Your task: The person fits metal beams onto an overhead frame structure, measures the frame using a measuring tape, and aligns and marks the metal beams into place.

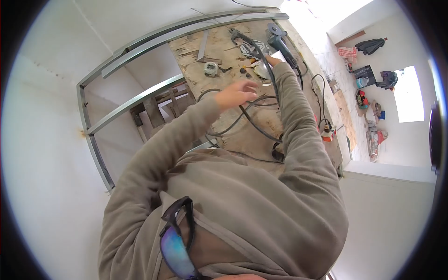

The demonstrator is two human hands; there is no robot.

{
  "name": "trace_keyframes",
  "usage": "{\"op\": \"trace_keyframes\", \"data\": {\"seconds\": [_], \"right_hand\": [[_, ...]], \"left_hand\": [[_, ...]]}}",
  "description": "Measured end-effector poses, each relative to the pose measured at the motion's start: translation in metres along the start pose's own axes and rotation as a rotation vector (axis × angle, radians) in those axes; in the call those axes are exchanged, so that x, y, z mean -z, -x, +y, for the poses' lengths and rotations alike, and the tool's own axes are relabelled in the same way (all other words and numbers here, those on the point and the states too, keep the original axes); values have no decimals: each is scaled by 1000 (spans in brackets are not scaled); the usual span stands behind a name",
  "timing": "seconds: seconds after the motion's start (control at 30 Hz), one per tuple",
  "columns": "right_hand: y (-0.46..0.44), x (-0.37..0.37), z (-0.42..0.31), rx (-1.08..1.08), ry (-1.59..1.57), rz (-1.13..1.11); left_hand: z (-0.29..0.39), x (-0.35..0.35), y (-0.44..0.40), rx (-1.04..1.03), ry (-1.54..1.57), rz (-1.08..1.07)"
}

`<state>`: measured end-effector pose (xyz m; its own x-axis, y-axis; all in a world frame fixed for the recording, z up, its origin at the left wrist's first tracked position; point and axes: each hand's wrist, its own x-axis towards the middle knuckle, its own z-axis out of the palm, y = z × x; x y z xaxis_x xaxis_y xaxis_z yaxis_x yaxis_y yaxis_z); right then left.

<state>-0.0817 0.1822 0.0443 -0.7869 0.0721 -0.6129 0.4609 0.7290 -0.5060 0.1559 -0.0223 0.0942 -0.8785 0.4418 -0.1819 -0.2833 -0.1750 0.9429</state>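
My left hand (239,94) is over the wooden board, with its fingers loosely bent and somewhat apart, just above a black cable (255,122) that loops across the board. My right hand (274,60) reaches farther forward, beside a round disc (262,71) and a small white piece (279,55). Its fingers are mostly hidden, so its grip is unclear. An angle grinder (281,46) lies just beyond it. A black torch-like handle (242,36) joins a thick cable running past my right hand. Near the board's left side are a tape measure (211,69) and a metal square (203,49).
Metal profiles (140,95) form a frame at the left and along the far edge. An orange and white plug adapter (328,134) with cords sits at the right. Clothes (371,45) and bags lie farther right. Sunglasses (177,242) hang at my chest.
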Motion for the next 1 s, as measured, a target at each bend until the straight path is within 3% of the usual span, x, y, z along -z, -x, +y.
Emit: {"op": "trace_keyframes", "data": {"seconds": [0.13, 0.23, 0.33, 0.5, 0.53, 0.67, 0.7, 0.8, 0.83, 0.87, 0.93, 0.97, 1.0], "right_hand": [[-33, -8, 29, 61, 127, 223], [-23, -19, 38, 73, 115, 354], [-15, -24, 37, 84, 43, 444], [-7, -41, 31, 97, -211, 520], [-6, -43, 31, 112, -313, 510], [-8, -48, 43, 207, -958, 254], [20, -41, 25, 35, -916, 357], [-52, -18, 67, 265, -1080, 178], [-34, -3, 58, 283, -1131, 6], [-16, 4, 51, 222, -1369, -35], [-1, 31, 46, 192, -1470, -185], [14, 40, 41, 60, -1591, -92], [20, 41, 43, 74, -1637, -116]], "left_hand": [[-47, -31, -79, 383, 361, 44], [-65, -50, -104, 251, 475, 315], [-64, -52, -102, 266, 476, 403], [-57, -46, -110, 389, 594, 160], [-57, -45, -111, 397, 640, 102], [-43, -43, -85, 463, 454, 281], [-38, -39, -74, 471, 432, 320], [-51, -23, -46, 441, 365, 326], [-60, -18, -42, 419, 341, 306], [-69, -13, -41, 430, 306, 294], [-87, -8, -45, 450, 242, 267], [-92, -7, -48, 461, 161, 250], [-96, -7, -50, 454, 104, 261]]}}
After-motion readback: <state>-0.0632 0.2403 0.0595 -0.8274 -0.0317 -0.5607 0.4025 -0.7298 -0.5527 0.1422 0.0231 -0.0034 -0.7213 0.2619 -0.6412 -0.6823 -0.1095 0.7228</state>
